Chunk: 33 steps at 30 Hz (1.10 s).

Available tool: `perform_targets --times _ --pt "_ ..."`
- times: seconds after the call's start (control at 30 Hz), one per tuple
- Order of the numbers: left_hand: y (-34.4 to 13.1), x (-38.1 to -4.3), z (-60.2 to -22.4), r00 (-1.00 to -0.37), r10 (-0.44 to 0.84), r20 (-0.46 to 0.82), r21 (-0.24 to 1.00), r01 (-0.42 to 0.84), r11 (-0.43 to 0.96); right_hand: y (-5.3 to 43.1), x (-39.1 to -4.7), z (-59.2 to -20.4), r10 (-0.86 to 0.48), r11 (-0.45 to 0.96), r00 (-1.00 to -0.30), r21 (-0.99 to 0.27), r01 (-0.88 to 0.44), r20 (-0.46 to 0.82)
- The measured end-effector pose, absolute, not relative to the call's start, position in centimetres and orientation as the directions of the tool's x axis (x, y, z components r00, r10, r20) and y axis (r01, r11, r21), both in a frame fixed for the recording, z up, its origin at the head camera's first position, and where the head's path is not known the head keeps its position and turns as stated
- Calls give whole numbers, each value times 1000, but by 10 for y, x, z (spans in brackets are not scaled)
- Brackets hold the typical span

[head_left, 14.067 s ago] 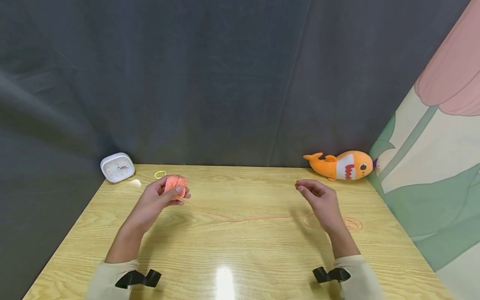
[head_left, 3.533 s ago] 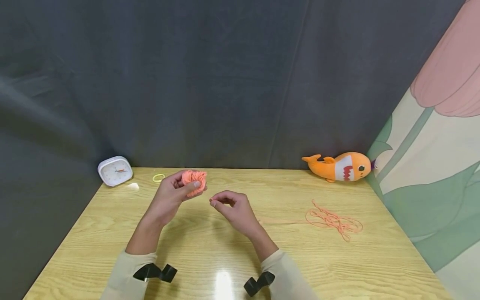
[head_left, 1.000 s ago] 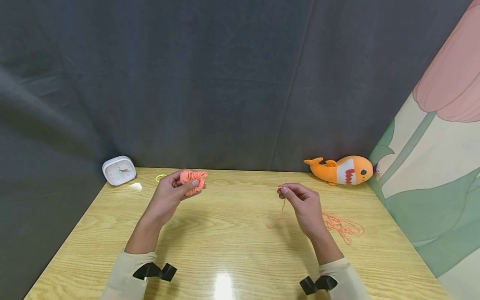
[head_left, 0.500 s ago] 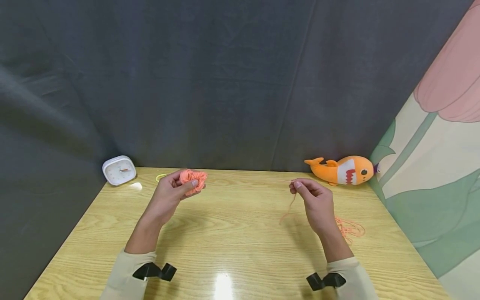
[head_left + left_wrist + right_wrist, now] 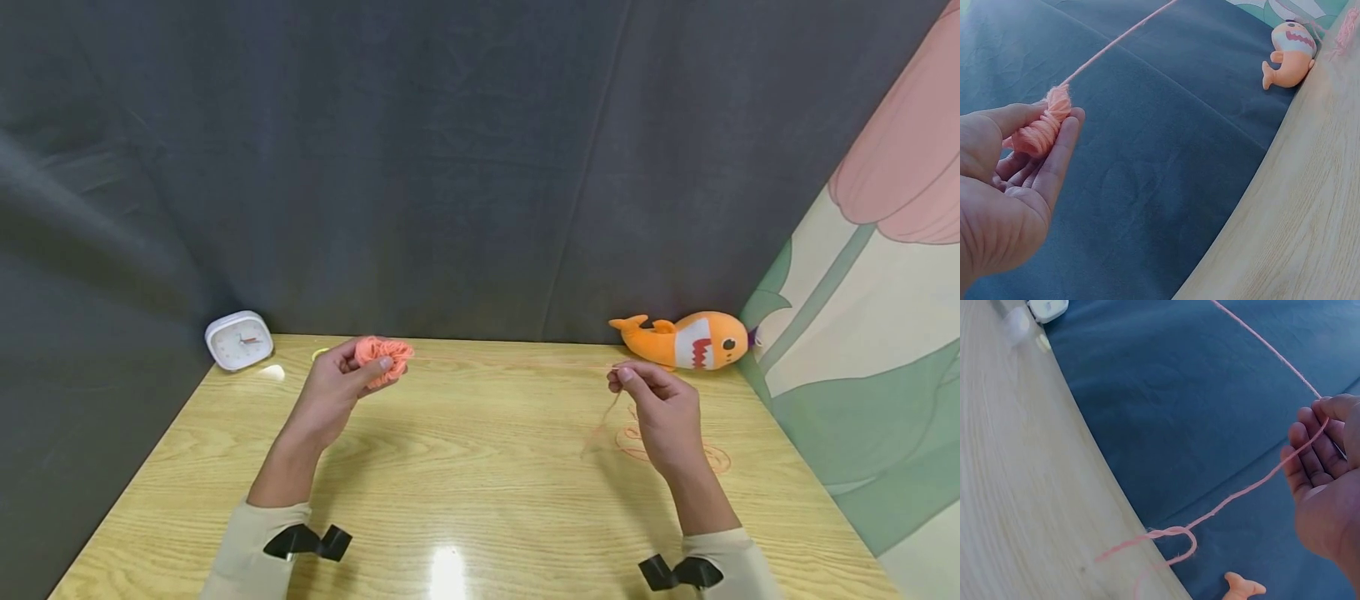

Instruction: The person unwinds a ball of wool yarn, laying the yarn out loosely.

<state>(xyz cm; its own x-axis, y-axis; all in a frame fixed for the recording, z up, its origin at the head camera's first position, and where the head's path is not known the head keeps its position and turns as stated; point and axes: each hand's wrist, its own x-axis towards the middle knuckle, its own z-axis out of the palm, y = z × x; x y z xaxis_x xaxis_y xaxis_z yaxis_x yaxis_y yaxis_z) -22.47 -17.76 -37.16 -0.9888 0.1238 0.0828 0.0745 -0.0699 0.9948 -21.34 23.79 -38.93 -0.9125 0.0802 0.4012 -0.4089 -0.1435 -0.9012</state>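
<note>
My left hand grips a small wound bundle of coral yarn between thumb and fingers, raised above the table. In the left wrist view a taut yarn strand runs from the top of the bundle up and to the right. Far to the right, my right hand pinches that strand between thumb and forefinger. From the pinch the slack yarn crosses the palm and hangs down, with a twisted loop in it. Loose yarn lies on the table, partly hidden behind the right wrist.
An orange plush shark lies at the back right of the wooden table. At the back left stands a white clock. A yellow ring lies partly behind my left hand. A dark curtain hangs behind.
Since a second ago my right hand has moved right, drawing the strand out between the hands. My left hand stays nearly still. The bundle is fuller than 14 seconds ago.
</note>
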Motion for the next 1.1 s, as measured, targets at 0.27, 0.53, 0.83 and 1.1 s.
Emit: perform_targets --times 0.27,0.53,0.83,1.1 --pt "-179 -224 -371 -992 102 77 995 71 -63 253 -208 -395 112 -128 -918 -911 -393 381" --pt "-180 -224 -371 -994 90 64 997 59 -53 270 -204 -395 158 -140 -907 -900 -413 391" --pt "-182 -224 -370 -993 94 71 996 66 -62 295 -202 -394 243 -207 -900 -887 -413 362" --pt "-182 -223 -369 -994 84 71 996 65 -68 317 -199 -393 308 -228 -888 -880 -418 342"
